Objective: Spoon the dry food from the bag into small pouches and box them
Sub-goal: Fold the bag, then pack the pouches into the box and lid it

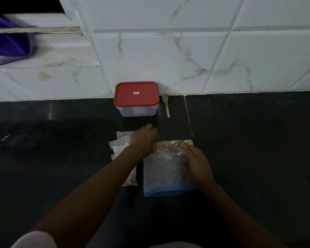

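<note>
A large clear zip bag (164, 169) with a blue seal strip lies flat on the dark counter, dry food gathered at its far end. My right hand (197, 165) rests flat on its right side, fingers spread. My left hand (145, 138) reaches forward over several small clear pouches (119, 144) stacked left of the bag; its fingertips point toward the box and hold nothing that I can see. A clear plastic box with a red lid (136, 99), closed, stands against the wall. A wooden spoon (166, 105) lies just right of the box.
A white marble-tiled wall (204, 56) runs along the back of the black counter (249, 140). A purple cloth (7, 40) hangs over a ledge at the upper left.
</note>
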The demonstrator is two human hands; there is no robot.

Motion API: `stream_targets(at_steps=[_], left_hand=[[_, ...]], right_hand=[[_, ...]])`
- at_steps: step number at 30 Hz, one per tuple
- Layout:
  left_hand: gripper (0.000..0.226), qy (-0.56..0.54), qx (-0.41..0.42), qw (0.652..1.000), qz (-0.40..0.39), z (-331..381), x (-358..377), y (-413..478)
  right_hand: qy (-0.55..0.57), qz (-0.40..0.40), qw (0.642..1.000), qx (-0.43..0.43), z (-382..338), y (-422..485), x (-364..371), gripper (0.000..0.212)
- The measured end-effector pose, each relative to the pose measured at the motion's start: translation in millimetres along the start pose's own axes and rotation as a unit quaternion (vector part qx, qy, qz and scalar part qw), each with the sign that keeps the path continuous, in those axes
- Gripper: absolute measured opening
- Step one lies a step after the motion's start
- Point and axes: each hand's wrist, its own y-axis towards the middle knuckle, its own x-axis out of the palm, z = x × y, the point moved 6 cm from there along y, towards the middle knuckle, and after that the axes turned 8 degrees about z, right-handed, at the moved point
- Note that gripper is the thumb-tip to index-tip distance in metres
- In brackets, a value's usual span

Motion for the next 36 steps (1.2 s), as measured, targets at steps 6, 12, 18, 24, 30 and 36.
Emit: stream_targets(at_steps=[6, 12, 18, 24, 30, 36], left_hand=[[0.049, -0.048, 0.079, 0.994, 0.062, 38.3, 27.2, -38.6], [0.070, -0.039, 0.065, 0.997, 0.029, 43.7, 86.5, -80.9], [0.082, -0.046, 0.028, 0.996, 0.075, 22.4, 116.0, -104.7], [0.088, -0.029, 0.029, 0.994, 0.099, 20.0, 119.2, -109.0], [0.079, -0.063, 0.049, 0.993, 0.086, 28.4, 108.5, -116.5], [0.031, -0.102, 0.126, 0.976, 0.149, 43.1, 105.5, -145.2]], right_hand=[[-0.139, -0.013, 0.984, 0.110, 1.6, -4.9, 38.5, 0.067], [-0.151, -0.128, 0.980, -0.018, -1.2, -35.8, 50.7, 0.078], [-0.168, -0.120, 0.978, -0.010, 2.6, -43.2, 54.0, 0.087], [-0.190, -0.103, 0.976, 0.035, 10.3, -46.4, 46.4, 0.097], [-0.157, -0.080, 0.984, -0.019, 9.6, -55.3, 34.8, 0.078], [-0.061, -0.010, 0.990, -0.127, 10.6, -98.0, 22.9, 0.041]])
